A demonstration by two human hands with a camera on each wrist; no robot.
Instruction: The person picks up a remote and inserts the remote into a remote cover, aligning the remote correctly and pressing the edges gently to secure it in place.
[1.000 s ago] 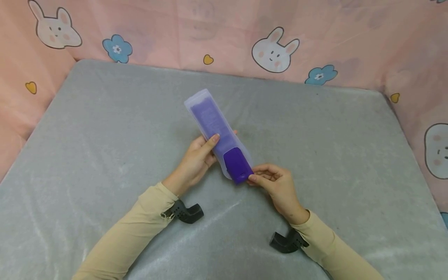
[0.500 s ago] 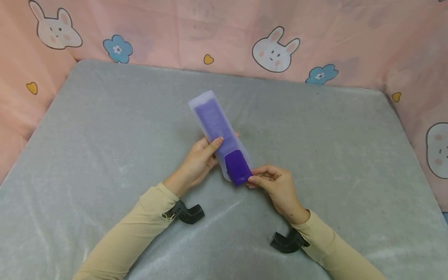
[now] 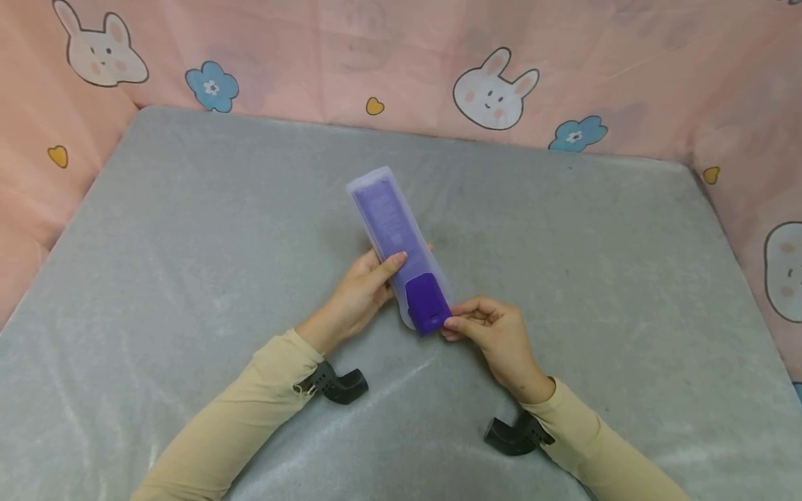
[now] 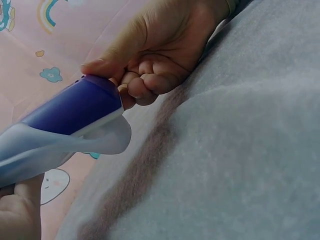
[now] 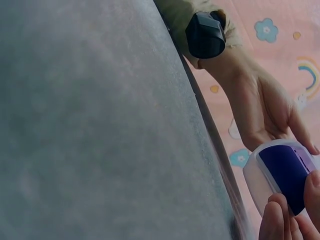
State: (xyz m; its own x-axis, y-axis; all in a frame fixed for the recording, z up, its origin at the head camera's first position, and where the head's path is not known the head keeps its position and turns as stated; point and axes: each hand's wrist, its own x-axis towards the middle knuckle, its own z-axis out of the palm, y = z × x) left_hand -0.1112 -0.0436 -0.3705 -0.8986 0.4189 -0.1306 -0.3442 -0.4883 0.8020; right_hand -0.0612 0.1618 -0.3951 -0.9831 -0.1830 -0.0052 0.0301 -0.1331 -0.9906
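Observation:
A long purple remote-shaped object lies inside a translucent soft sleeve, its near end bare. My left hand grips the sleeve around its middle, thumb across the upper face and fingers underneath. At the lower right corner, my right hand pinches the bare purple end between thumb and fingers. In the left wrist view, a loose lip of the sleeve hangs below the purple end. The right wrist view shows the purple end face on, with the sleeve around one side.
A grey cloth-covered table spreads under both hands. Pink curtains with rabbit and flower prints stand along its back and sides. Black wrist cameras are strapped to both forearms over beige sleeves.
The far end of the sleeve has swung right and slightly towards me, so it lies less slanted. My left hand has shifted slightly right with it; my right hand keeps its pinch, nearly still.

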